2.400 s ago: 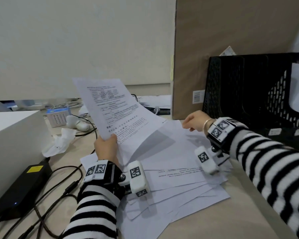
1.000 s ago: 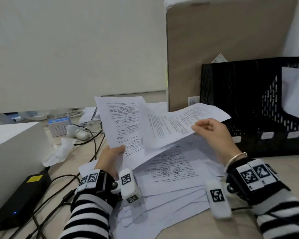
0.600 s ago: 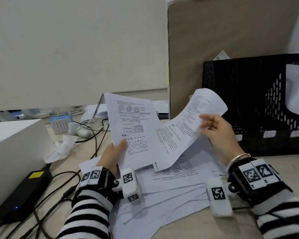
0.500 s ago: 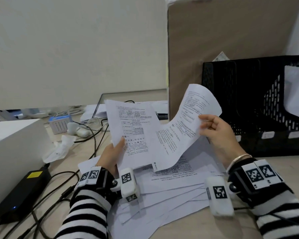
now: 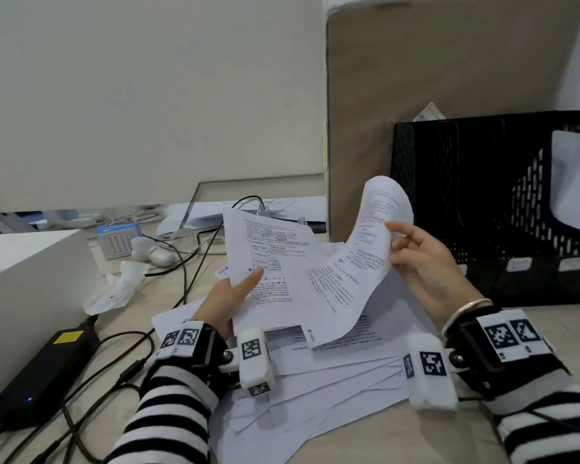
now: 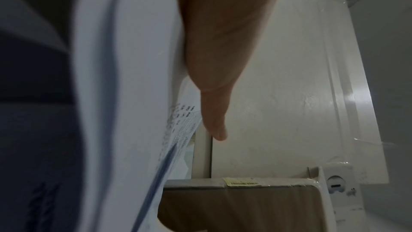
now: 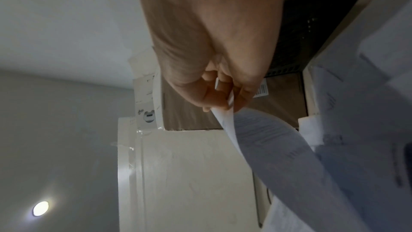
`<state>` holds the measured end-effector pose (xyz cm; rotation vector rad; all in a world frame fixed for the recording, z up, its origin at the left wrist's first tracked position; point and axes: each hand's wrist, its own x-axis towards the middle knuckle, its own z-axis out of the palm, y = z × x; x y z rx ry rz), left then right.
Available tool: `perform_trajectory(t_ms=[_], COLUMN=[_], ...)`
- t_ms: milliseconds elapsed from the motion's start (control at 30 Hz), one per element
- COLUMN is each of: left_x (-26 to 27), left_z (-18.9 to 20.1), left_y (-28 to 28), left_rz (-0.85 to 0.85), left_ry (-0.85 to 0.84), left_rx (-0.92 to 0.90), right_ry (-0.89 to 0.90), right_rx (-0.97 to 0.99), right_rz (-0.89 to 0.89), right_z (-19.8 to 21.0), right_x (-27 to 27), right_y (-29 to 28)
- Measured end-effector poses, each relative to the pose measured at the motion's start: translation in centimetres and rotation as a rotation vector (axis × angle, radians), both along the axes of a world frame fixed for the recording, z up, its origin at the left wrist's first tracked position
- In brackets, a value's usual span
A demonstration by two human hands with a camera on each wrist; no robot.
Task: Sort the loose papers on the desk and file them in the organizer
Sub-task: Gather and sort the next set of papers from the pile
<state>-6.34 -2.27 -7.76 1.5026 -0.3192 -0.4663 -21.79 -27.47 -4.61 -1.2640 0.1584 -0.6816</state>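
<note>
An office desk: printed papers [image 5: 332,373], black mesh organizer [image 5: 503,209], power adapter [image 5: 44,373].

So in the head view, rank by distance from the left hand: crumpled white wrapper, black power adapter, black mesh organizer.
From the left hand:
1. Crumpled white wrapper, on the desk to its left.
2. Black power adapter, lower left by the cables.
3. Black mesh organizer, far right, behind the right hand.
</note>
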Motion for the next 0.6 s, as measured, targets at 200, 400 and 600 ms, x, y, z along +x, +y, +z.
perform_trajectory(t_ms=[200, 400, 600], left_x=[-0.2, 0.0, 0.8], left_z=[0.2, -0.2, -0.5], left_y=[-0.2, -0.2, 0.3], left_rz=[-0.009, 0.019, 0.15], left_ry=[0.022, 0.075, 0.05], left_rx=[0.03, 0.026, -0.162], right_ry=[0.103, 0.25, 0.279], right_rx=[0.102, -0.005, -0.043], right_rz=[0.019, -0.041, -0.08], right_z=[0.4, -0.2, 0.0], right_x=[-0.3, -0.1, -0.7], right_y=[-0.3, -0.5, 0.3])
